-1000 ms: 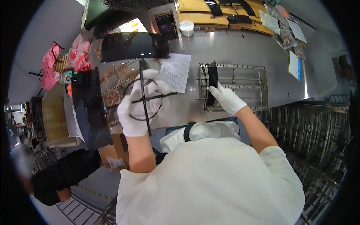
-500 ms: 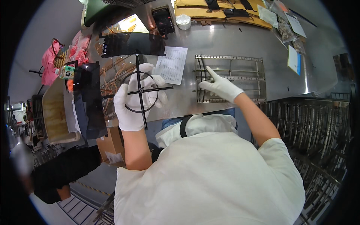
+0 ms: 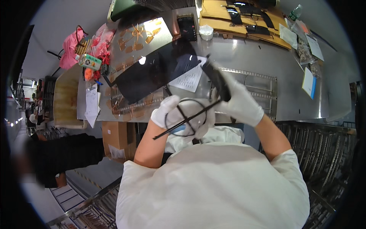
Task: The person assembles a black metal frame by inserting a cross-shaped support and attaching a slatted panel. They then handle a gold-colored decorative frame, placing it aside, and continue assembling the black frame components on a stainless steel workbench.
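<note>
My gloved left hand (image 3: 167,108) grips a black cross-shaped frame (image 3: 182,121) of thin rods with a ring round its middle; the white glove shows through the ring. A large dark, see-through panel (image 3: 152,72) sits at the far-left end of the frame, tilted over the table. At the rod end on the right is a narrower dark curved panel (image 3: 218,82), seen nearly edge-on. My gloved right hand (image 3: 244,103) closes on this panel's near end, its fingertips partly hidden behind it.
A metal wire rack (image 3: 263,89) lies on the steel table (image 3: 236,49), right of a printed sheet (image 3: 190,80). Amber pieces (image 3: 137,32) lie at the back left, near a bottle (image 3: 89,62). Cardboard (image 3: 217,17) holds dark parts. Another person (image 3: 68,156) is at left.
The frame has turned clockwise and come toward the middle with my left hand. My right hand has left the wire rack and taken hold of the curved panel.
</note>
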Demonstrator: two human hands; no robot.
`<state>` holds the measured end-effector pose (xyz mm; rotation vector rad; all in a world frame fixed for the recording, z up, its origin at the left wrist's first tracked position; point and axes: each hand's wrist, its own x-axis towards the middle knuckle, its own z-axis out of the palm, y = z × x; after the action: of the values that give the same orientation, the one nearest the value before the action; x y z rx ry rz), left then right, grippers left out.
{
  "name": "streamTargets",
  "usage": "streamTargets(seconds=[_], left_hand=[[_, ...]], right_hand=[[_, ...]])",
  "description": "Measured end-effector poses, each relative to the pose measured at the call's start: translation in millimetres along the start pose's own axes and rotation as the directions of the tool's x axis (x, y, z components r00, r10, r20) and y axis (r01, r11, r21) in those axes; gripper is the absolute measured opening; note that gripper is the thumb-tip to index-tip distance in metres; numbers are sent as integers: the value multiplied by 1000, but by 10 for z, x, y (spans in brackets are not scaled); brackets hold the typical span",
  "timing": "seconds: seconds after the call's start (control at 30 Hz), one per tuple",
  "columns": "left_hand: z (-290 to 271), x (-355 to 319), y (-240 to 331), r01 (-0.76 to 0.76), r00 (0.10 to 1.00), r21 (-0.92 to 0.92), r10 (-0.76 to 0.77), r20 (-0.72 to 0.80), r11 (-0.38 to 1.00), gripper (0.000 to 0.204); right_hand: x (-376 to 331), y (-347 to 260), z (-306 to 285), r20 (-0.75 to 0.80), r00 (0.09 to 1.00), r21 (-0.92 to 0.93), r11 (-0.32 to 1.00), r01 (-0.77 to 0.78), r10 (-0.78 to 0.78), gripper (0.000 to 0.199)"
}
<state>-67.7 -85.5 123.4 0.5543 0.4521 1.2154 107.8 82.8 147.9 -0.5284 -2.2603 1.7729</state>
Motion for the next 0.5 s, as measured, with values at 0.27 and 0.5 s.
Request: streamTargets(seconds=[0.27,0.5], left_hand=[[-99,-115,478,89,989,164,-67,-135,982,114],[-391,-142,343,-45,997,29,43,57,999,114]], right_hand=[[-108,784,-333,-11,882,629,689,-360,470,54],[242,1338,-50,121,779,473,654,-590,615,55]])
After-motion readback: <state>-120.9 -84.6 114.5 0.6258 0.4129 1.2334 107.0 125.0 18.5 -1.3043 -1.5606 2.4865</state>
